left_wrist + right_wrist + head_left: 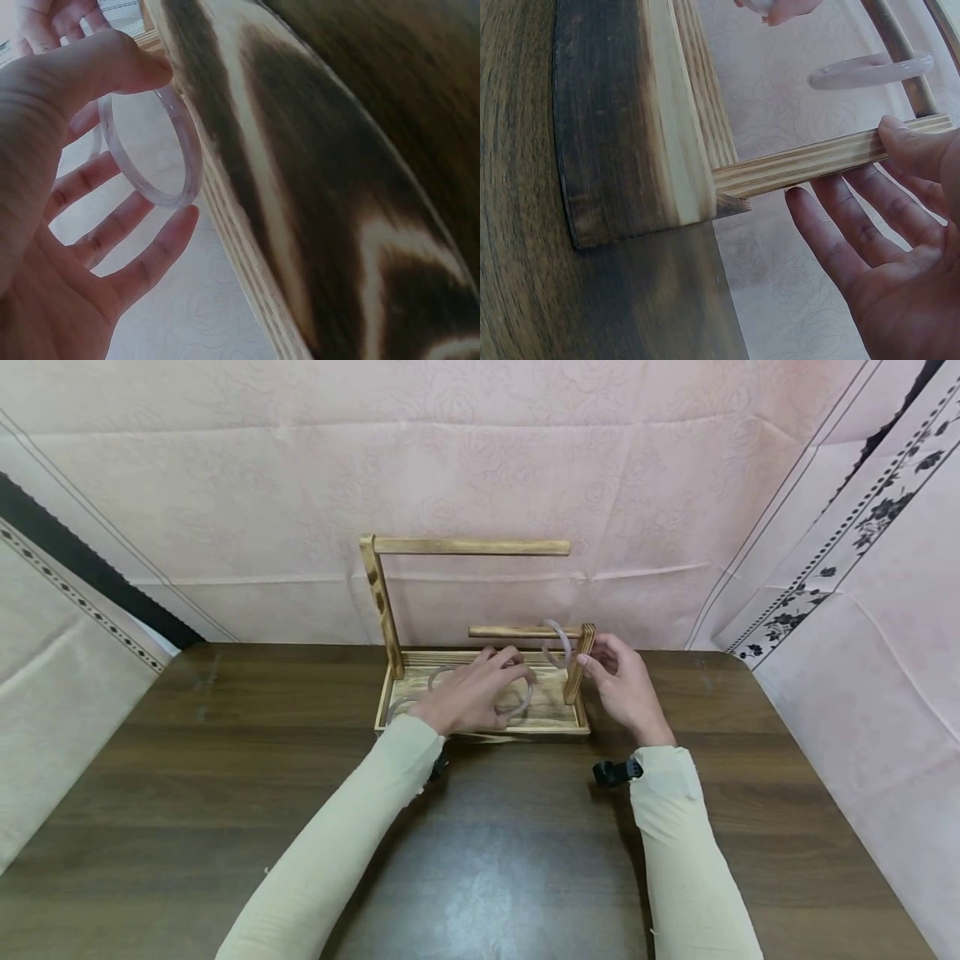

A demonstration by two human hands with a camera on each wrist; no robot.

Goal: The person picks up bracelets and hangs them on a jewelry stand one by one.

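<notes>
A wooden bangle stand has a shallow tray [551, 722], a tall post [382, 602] with a long upper rod [472, 547], and a short post [579, 668] with a lower rod [510, 632]. My left hand [476, 689], above the tray, holds a pale translucent bangle [193, 154] between thumb and fingers. My right hand [621, 685] grips the short post from its outer side, thumb on one face and fingertips on another. A lilac bangle [870, 73] hangs on the lower rod beside that post. Further bangles [397, 703] lie at the tray's left, partly hidden by my left hand.
The stand sits near the back edge of a dark brown wooden table [480, 860]. Behind it hangs a pale pink patterned cloth [480, 468], and more cloth covers both sides. A black wrist device [617, 772] sits at my right cuff.
</notes>
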